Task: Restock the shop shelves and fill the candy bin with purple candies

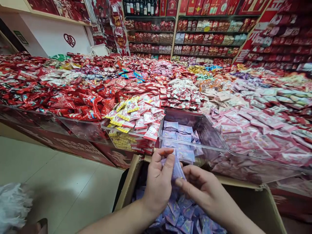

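Note:
My left hand grips a small stack of purple candy packets, thumb on the near side and fingers curled behind. The fingertips of my right hand pinch the lower right end of the same stack. Both hands are above an open cardboard box, which holds many loose purple packets. Just beyond the hands stands a clear plastic bin. Inside it, matching purple packets lie in rows on the left side.
Left of the bin are yellow and white packets and red packets; pink packets are heaped to its right. Shelves of red boxes and bottles line the back. Tiled floor shows at lower left, with a white bundle.

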`<action>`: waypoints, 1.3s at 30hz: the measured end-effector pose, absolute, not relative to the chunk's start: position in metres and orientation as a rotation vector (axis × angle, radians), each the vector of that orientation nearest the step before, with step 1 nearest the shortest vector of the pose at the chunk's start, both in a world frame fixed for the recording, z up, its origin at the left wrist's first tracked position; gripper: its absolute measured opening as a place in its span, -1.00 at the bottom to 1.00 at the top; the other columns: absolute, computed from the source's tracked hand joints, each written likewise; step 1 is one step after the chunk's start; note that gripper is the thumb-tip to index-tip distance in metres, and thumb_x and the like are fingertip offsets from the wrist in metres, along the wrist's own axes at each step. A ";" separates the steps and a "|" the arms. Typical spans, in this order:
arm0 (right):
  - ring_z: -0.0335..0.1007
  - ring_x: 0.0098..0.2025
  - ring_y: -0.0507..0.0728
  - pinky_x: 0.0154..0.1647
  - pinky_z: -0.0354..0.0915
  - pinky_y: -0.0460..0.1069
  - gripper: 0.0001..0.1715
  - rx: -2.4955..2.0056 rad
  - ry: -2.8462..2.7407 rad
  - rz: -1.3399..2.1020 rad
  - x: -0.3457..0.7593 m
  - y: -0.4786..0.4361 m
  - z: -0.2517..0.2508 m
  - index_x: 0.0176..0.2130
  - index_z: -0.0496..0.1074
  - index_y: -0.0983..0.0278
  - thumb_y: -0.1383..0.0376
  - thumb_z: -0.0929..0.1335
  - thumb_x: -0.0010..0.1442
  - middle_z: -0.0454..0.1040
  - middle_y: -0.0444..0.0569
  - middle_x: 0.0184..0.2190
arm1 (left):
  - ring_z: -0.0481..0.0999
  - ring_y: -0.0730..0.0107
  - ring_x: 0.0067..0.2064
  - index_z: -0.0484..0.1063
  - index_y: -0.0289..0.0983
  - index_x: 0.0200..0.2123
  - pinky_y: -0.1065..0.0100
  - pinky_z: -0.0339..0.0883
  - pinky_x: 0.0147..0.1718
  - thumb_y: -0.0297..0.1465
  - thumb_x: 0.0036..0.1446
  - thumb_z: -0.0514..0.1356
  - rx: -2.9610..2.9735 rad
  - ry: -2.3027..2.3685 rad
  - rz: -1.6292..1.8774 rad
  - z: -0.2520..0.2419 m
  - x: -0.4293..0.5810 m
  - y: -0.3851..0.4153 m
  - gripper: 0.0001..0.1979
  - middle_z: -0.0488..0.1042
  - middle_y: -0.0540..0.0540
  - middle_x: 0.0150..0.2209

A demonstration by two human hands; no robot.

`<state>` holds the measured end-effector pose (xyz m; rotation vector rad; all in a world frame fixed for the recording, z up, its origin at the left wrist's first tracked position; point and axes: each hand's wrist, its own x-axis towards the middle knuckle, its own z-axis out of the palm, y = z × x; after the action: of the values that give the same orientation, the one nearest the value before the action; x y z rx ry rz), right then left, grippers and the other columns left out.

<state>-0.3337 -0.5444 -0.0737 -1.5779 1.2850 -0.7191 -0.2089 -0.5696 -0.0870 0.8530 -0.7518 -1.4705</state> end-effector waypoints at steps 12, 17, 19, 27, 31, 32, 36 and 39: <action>0.31 -0.54 -0.01 -0.49 0.21 -0.12 -0.65 -1.172 1.288 -1.020 -0.349 -0.534 -0.081 -0.47 0.34 0.30 0.06 0.37 0.03 0.39 -0.14 -0.62 | 0.30 0.62 -0.51 0.34 -0.31 -0.11 0.54 0.18 -0.47 -0.32 -0.07 0.32 0.870 -0.763 -1.683 -0.084 -0.209 -0.571 -0.57 0.39 0.06 -0.54; 0.28 -0.54 -0.01 -0.48 0.19 -0.12 -0.65 -1.109 1.356 -1.104 -0.348 -0.523 -0.084 -0.48 0.36 0.29 0.04 0.36 0.04 0.39 -0.13 -0.62 | 0.43 0.50 -0.33 0.29 -0.31 -0.09 0.46 0.27 -0.28 -0.39 -0.10 0.34 0.765 -0.932 -1.836 -0.083 -0.212 -0.565 -0.52 0.50 -0.06 -0.37; 0.29 -0.52 0.01 -0.47 0.21 -0.11 -0.65 -1.152 1.362 -1.100 -0.350 -0.519 -0.083 -0.49 0.38 0.28 0.04 0.35 0.05 0.38 -0.12 -0.61 | 0.41 0.52 -0.38 0.27 -0.33 -0.08 0.48 0.25 -0.34 -0.37 -0.10 0.33 0.788 -0.946 -1.864 -0.082 -0.212 -0.564 -0.50 0.49 -0.05 -0.40; 0.34 -0.42 0.06 -0.46 0.28 -0.08 -0.60 -1.229 1.437 -1.121 -0.369 -0.532 -0.087 -0.25 0.43 0.29 0.05 0.38 0.00 0.44 -0.04 -0.42 | 0.40 0.50 -0.34 0.05 -0.27 0.06 0.45 0.21 -0.33 -0.35 0.00 0.25 0.772 -1.142 -1.926 -0.086 -0.214 -0.561 -0.40 0.43 -0.04 -0.33; 0.23 -0.56 -0.03 -0.58 0.18 -0.13 -0.66 -1.132 1.353 -1.160 -0.366 -0.543 -0.087 -0.40 0.41 0.31 0.07 0.40 -0.02 0.38 -0.12 -0.56 | 0.42 0.43 -0.25 0.02 -0.23 0.11 0.41 0.20 -0.26 -0.44 -0.06 0.27 0.775 -1.234 -1.949 -0.089 -0.214 -0.559 -0.32 0.42 -0.06 -0.26; 0.17 -0.60 -0.05 -0.61 0.13 -0.14 -0.66 -1.094 1.353 -1.176 -0.366 -0.543 -0.087 -0.46 0.39 0.31 0.08 0.41 -0.02 0.33 -0.15 -0.62 | 0.42 0.42 -0.25 0.05 -0.23 0.09 0.40 0.21 -0.27 -0.45 -0.07 0.27 0.793 -1.244 -1.934 -0.089 -0.214 -0.559 -0.33 0.42 -0.07 -0.26; 0.11 -0.66 -0.07 -0.65 0.07 -0.15 -0.66 -0.970 1.370 -1.225 -0.366 -0.535 -0.091 -0.49 0.37 0.31 0.08 0.41 -0.02 0.27 -0.19 -0.71 | 0.41 0.43 -0.33 0.12 -0.28 0.03 0.39 0.20 -0.30 -0.46 -0.06 0.24 0.857 -1.264 -1.914 -0.089 -0.214 -0.560 -0.43 0.43 -0.04 -0.35; 0.15 -0.63 -0.06 -0.63 0.10 -0.15 -0.68 -0.955 1.434 -1.275 -0.371 -0.526 -0.100 -0.49 0.40 0.30 0.09 0.42 -0.03 0.30 -0.18 -0.69 | 0.37 0.47 -0.40 0.11 -0.28 0.03 0.42 0.18 -0.37 -0.47 -0.07 0.24 0.932 -1.312 -1.903 -0.090 -0.214 -0.560 -0.43 0.40 0.00 -0.41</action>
<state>-0.3708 -0.5259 -0.0998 -0.9548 1.4337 -1.2748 -0.2136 -0.5605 -0.0900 0.9321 -1.3115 -1.9029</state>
